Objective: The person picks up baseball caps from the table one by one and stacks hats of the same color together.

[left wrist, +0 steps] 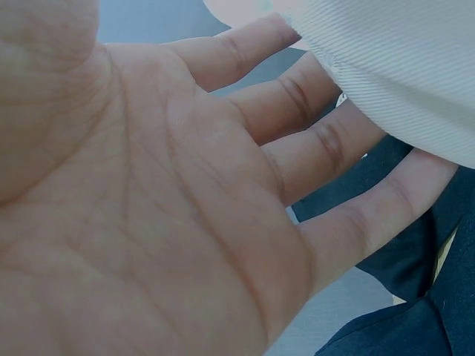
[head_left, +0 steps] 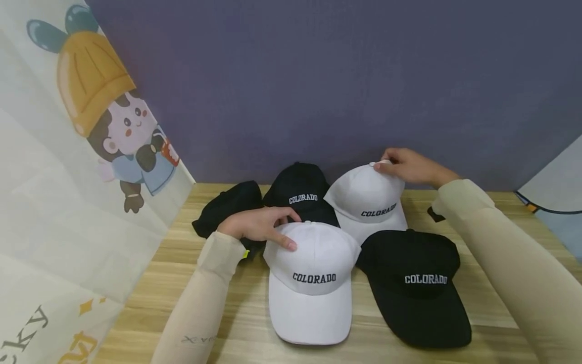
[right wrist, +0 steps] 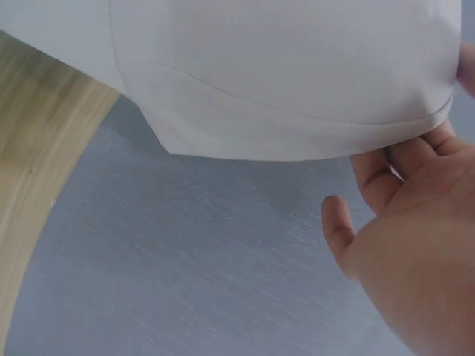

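In the head view, five caps stand on a wooden bench before a dark wall. The near white cap sits at the middle, its brim pointing toward the near edge. The left hand pinches the left side of its crown, thumb on the outside and the other fingers reaching behind. The right hand pinches the far white cap near the top, thumb beside the button. A near black cap lies at the right, a far black cap stands behind the near white cap, and a leftmost black cap lies past the left hand, turned another way. The step in hand appears to be adjusting the two white caps, one per hand; the next move seems to call for a light grip that keeps the crowns shaped and the neighbouring caps undisturbed.

In the left wrist view, the palm faces the camera and four spread, fairly straight fingers pass behind a white fabric edge, with black fabric below; the thumb's contact cannot be told here.

In the right wrist view, bent fingers meet the white cap's lower edge at the right, while one finger hangs free beneath.
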The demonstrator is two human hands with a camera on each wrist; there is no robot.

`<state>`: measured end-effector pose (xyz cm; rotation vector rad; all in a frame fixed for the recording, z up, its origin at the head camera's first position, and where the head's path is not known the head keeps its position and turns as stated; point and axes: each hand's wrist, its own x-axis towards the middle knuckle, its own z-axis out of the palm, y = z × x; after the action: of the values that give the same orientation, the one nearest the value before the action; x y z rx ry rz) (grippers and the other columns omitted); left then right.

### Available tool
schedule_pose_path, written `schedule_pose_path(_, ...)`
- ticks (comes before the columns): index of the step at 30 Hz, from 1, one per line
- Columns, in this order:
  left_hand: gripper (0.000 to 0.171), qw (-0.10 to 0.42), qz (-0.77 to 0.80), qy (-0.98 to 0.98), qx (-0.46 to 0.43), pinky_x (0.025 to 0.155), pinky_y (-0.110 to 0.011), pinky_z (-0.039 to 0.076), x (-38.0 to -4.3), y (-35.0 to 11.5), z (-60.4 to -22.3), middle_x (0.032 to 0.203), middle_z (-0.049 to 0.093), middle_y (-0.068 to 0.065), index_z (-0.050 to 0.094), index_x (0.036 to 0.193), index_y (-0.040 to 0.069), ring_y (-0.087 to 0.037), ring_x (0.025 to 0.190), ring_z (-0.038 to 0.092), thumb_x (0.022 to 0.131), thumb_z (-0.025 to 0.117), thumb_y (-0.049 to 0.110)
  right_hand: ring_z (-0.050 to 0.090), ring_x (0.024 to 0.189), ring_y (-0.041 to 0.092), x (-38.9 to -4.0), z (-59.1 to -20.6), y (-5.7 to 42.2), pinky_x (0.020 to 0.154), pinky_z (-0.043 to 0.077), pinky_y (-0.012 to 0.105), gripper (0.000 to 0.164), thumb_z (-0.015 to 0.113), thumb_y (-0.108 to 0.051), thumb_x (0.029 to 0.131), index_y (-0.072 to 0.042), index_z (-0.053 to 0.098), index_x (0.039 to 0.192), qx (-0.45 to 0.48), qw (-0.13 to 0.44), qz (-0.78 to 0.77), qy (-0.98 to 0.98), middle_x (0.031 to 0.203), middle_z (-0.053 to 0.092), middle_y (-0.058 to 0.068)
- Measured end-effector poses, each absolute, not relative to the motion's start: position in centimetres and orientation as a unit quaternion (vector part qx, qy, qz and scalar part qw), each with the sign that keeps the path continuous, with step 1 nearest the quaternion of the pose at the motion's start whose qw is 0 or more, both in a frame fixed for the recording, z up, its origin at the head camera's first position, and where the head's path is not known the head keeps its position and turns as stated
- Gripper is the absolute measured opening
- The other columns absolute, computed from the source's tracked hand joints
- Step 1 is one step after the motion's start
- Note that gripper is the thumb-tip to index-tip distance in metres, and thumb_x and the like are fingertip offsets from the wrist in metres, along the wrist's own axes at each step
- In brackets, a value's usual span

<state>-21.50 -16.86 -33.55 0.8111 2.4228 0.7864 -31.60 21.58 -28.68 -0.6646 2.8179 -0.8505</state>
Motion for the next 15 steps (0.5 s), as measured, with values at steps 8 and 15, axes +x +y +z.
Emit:
schedule_pose_path(8, 0.070, 0.230, 0.294, 0.881, 0.292, 0.076, -0.029, 0.042, -21.5, -16.9, -33.8, 0.100, 0.055, -0.002, 0.047, 0.121, 0.030, -0.019, 0.091, 0.052, 0.063, 0.072, 0.059, 0.039, 0.065, 0.023, -29.6, -27.0, 21.1, 0.056, 0.034, 0.037, 0.038, 0.050, -0.051, 0.088, -0.014, 0.050, 0.096, -0.257, 0.021, -0.296, 0.920, 0.077, 0.043, 0.011)
schedule_pose_path(15, 0.070, 0.234, 0.281, 0.884, 0.290, 0.076, -0.029, 0.042, -21.5, -16.8, -33.7, 0.100, 0.055, -0.001, 0.047, 0.121, 0.030, -0.019, 0.092, 0.052, 0.063, 0.072, 0.060, 0.041, 0.065, 0.022, -27.2, -25.1, 20.5, 0.057, 0.035, 0.036, 0.032, 0.049, -0.047, 0.090, -0.016, 0.047, 0.097, -0.283, -0.070, -0.277, 0.915, 0.075, 0.043, 0.010)
